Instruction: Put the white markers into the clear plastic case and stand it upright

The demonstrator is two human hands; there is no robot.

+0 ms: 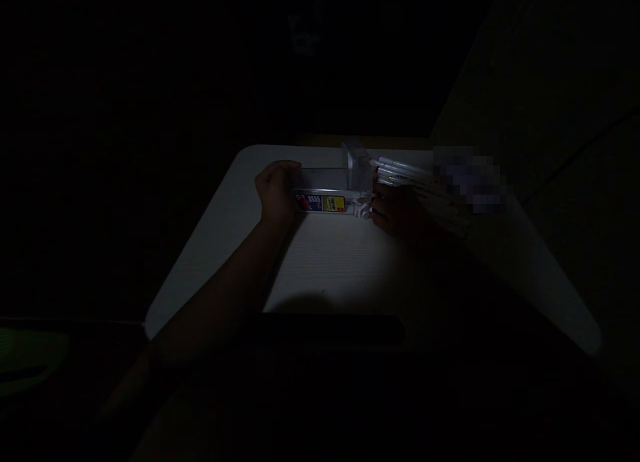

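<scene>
A clear plastic marker case (320, 180) lies on the white tabletop, with a yellow, red and blue label on its near side. Its clear lid (356, 157) stands raised at the right end. My left hand (277, 192) is wrapped round the case's left end. At the right end, my right hand (397, 209) has its fingers curled close to some white pieces (361, 207) at the case's mouth. Shadow hides what those fingers hold, if anything. Several white markers (405, 169) lie just beyond and right of my right hand, partly covered by it.
The light table (210, 242) has rounded corners and a dark slot (330, 330) along its near edge. A blurred, pixelated patch (470, 179) covers something at the far right. A green object (30, 352) shows at lower left. Surroundings are very dark.
</scene>
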